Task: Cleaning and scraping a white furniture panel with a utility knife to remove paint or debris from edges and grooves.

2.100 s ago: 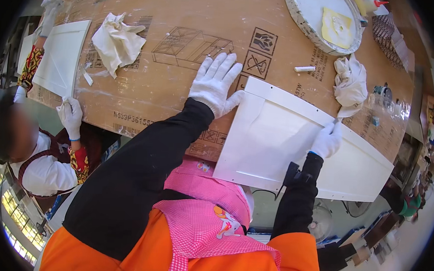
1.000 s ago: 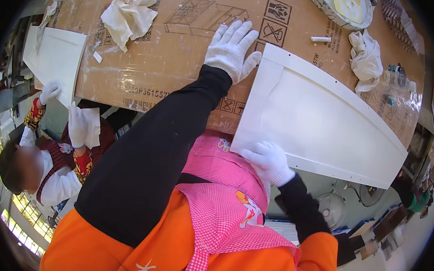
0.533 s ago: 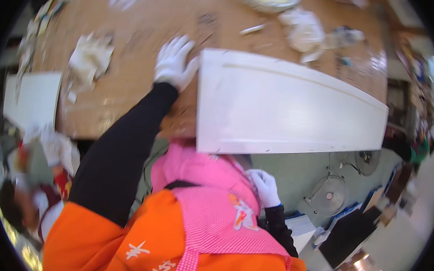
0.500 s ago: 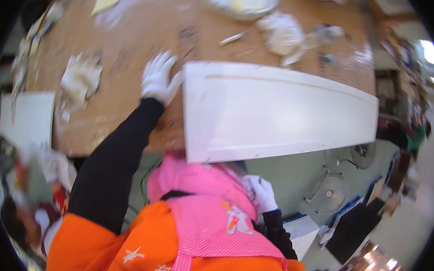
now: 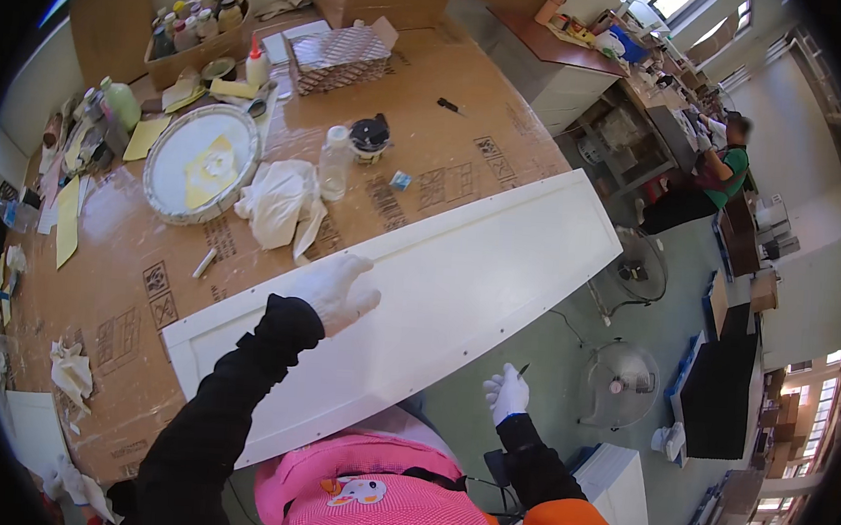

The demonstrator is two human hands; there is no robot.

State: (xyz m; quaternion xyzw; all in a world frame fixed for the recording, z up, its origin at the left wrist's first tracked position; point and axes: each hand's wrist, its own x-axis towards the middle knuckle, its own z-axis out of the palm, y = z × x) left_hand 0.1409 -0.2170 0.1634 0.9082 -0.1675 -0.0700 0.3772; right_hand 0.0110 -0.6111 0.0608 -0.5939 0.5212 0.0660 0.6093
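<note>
A long white panel (image 5: 419, 286) with a raised border and small dark spots along its edges lies slantwise across the table's near edge, overhanging it. My left hand (image 5: 340, 294), in a white glove, is over the panel's far-left part with its fingers apart; whether it presses on the surface I cannot tell. Off the panel's near side, my right hand (image 5: 507, 395), also gloved, is closed on a thin dark-tipped tool (image 5: 524, 370). Only the tip sticks out, so its kind is hidden.
On the brown-covered table (image 5: 121, 273) are a crumpled white cloth (image 5: 280, 204), a round tub lid (image 5: 170, 185), a clear bottle (image 5: 334, 166) and a white stick (image 5: 205, 262). Floor fans (image 5: 620, 385) stand at right. Another person (image 5: 725, 170) sits far right; someone's gloved hand (image 5: 65, 479) shows lower left.
My view has swung, showing more of the table's far side. My left hand has gone from the bare table beside the panel to over it. My right hand is now farther from my apron.
</note>
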